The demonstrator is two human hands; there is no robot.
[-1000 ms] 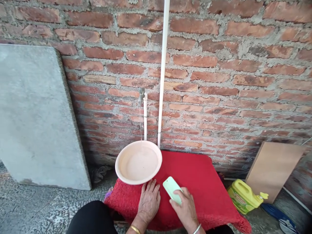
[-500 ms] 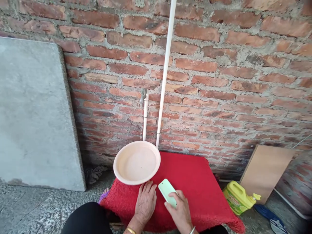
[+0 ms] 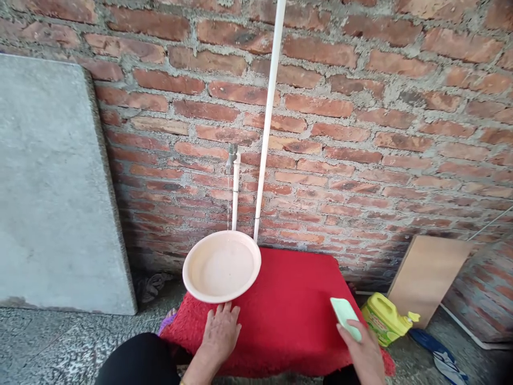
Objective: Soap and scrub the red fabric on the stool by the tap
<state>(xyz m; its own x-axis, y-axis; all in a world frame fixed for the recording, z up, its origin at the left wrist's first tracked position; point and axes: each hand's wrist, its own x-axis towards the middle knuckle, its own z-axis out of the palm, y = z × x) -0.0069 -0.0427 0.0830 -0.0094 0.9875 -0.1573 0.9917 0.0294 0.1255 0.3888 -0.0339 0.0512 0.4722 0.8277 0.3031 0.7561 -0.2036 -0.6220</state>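
My right hand [image 3: 363, 345] grips a pale green oblong scrub brush [image 3: 345, 316] near the right edge of a red cloth [image 3: 296, 299]; any bristles are hidden underneath. The cloth is spread over a low table, its shaggy border hanging down in front. My left hand [image 3: 222, 330] lies on the cloth with fingers outstretched, their tips just below the rim of a pale pink basin [image 3: 196, 291]. The basin stands at the table's back left corner. Above it, a thin stream of water falls from a tap [image 3: 231, 158] on the wall.
A large grey slab [image 3: 60, 187] leans on the brick wall [image 3: 336, 112] at left. White pipes [image 3: 266, 128] run up behind the basin. Right of the table are a yellow jug [image 3: 387, 319], a brown board [image 3: 427, 278] and blue slippers [image 3: 436, 350] on the floor.
My right hand has moved right with the scrub brush, from the cloth's middle to its right edge. My left hand has shifted slightly left. The view has moved a little.
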